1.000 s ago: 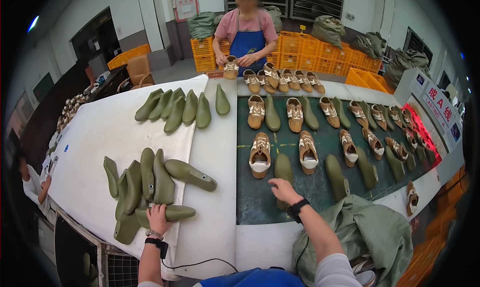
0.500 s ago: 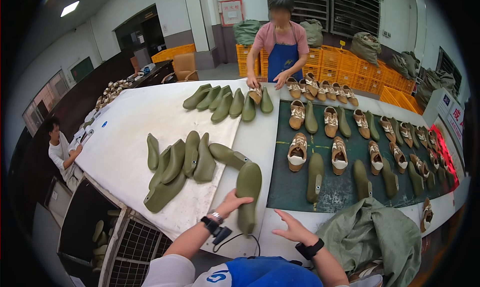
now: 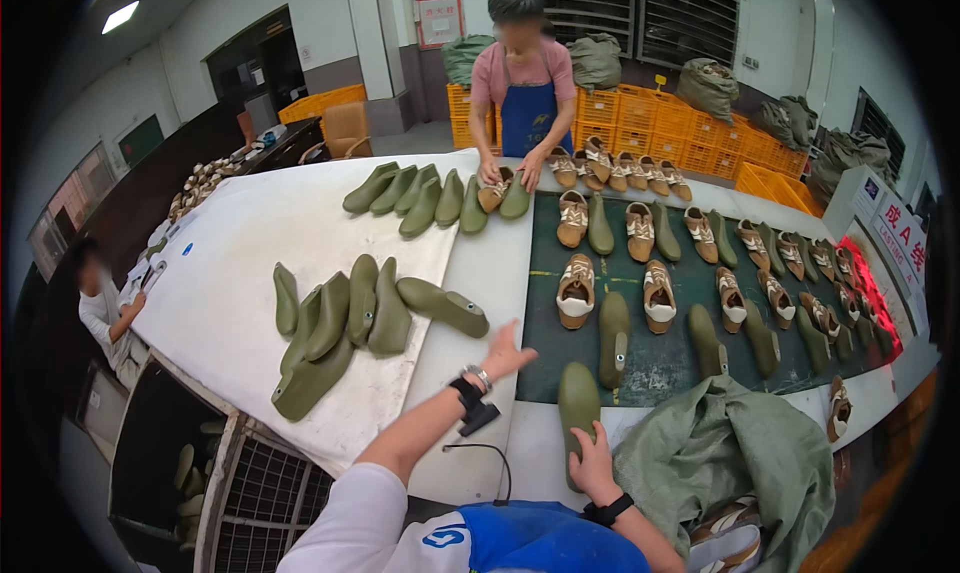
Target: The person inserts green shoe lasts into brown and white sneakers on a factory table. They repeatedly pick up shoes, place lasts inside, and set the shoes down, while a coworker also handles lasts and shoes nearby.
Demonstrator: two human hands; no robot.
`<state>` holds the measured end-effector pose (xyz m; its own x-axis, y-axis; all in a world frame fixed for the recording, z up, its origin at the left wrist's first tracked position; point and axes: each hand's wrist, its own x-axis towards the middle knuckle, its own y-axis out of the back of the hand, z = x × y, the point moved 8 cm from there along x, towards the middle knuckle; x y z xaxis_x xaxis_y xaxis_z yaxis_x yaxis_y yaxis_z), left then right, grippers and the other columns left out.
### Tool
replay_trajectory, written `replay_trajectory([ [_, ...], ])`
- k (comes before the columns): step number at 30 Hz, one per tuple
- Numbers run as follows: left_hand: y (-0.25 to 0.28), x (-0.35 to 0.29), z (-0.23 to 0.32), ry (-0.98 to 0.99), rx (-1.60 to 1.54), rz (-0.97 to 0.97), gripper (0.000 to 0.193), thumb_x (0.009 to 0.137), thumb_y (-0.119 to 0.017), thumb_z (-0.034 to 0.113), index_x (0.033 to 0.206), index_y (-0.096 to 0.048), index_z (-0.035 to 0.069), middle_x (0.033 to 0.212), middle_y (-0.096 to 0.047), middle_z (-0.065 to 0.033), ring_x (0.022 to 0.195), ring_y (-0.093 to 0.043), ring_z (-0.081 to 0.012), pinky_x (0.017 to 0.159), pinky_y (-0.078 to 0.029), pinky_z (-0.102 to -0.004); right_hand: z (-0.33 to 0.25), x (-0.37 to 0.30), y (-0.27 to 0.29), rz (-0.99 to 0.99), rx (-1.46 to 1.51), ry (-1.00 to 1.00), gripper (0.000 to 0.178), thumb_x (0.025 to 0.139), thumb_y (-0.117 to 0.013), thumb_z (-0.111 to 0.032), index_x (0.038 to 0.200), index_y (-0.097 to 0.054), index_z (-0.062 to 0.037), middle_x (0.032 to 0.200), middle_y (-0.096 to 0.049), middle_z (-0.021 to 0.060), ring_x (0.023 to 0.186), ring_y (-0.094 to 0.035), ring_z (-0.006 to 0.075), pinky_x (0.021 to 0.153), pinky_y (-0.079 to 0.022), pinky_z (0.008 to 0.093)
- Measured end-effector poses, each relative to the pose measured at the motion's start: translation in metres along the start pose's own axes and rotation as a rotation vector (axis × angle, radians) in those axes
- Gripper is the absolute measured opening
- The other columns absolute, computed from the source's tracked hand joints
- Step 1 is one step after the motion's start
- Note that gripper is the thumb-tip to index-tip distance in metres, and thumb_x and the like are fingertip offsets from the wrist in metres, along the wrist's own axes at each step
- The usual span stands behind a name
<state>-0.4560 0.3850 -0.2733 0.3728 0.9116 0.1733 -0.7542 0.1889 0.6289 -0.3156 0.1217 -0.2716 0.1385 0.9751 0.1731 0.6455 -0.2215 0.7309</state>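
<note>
A green shoe last [image 3: 578,403] stands at the front edge of the table, with my right hand [image 3: 595,465] closed around its lower side. My left hand [image 3: 507,353] is free, its fingers spread over the white tabletop near the corner of the dark green mat [image 3: 650,373]. Just beyond it lies another green last [image 3: 443,307] on its side. Several more green lasts [image 3: 330,318] form a loose pile to the left. Brown sneakers with white stripes [image 3: 575,291] sit in rows on the mat, with lasts [image 3: 613,343] set between them.
Across the table a person in a blue apron [image 3: 527,113] handles a sneaker and lasts [image 3: 420,208]. A grey-green sack [image 3: 715,463] lies at my right, partly over the edge. Orange crates [image 3: 690,138] line the back. A wire-mesh cart [image 3: 265,503] stands front left.
The last has moved right, from my left hand into my right. My left hand has let go and reached forward and right. Opposite, the person has put a hand on a last.
</note>
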Motion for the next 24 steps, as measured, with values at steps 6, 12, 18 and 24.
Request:
replay_trajectory([
  [6,0.077,0.092,-0.098,0.362,0.443,0.018,0.081,0.077,-0.058,0.050,0.139,-0.036,0.003,0.138,-0.041,-0.0243,0.134,-0.027,-0.0371,0.110,-0.016,-0.0481,0.004,0.002,0.005,0.061,0.006,-0.016,0.042,0.075,-0.061,-0.004,0.115,-0.058,-0.0142,0.134,-0.037,0.0289,0.118,-0.042,0.0463,0.099,-0.039,0.0463],
  [12,0.082,0.091,-0.133,0.515,0.369,0.122,0.054,0.072,-0.066,0.040,0.110,-0.059,0.003,0.134,-0.037,-0.0265,0.132,-0.019,-0.0450,0.111,-0.013,-0.0524,0.007,0.010,0.002,0.103,0.030,-0.024,0.041,0.074,-0.062,-0.006,0.114,-0.059,-0.0163,0.131,-0.039,0.0269,0.117,-0.043,0.0454,0.098,-0.040,0.0455],
  [18,0.068,0.048,-0.122,0.233,0.340,0.163,0.020,0.064,-0.066,0.015,0.080,-0.061,0.004,0.131,-0.036,-0.0287,0.124,-0.026,-0.0475,0.107,-0.023,-0.0496,0.013,0.026,-0.004,0.139,0.064,-0.024,0.040,0.074,-0.061,-0.005,0.113,-0.059,-0.0156,0.131,-0.039,0.0268,0.117,-0.043,0.0454,0.098,-0.040,0.0455],
  [24,0.006,-0.082,-0.047,-0.098,0.043,-0.026,0.019,0.060,-0.066,0.004,0.076,-0.057,0.007,0.130,-0.039,-0.0281,0.123,-0.032,-0.0470,0.109,-0.021,-0.0525,0.010,0.035,-0.021,0.185,0.130,-0.037,0.042,0.073,-0.060,-0.004,0.114,-0.059,-0.0147,0.131,-0.038,0.0275,0.117,-0.041,0.0472,0.099,-0.038,0.0473],
])
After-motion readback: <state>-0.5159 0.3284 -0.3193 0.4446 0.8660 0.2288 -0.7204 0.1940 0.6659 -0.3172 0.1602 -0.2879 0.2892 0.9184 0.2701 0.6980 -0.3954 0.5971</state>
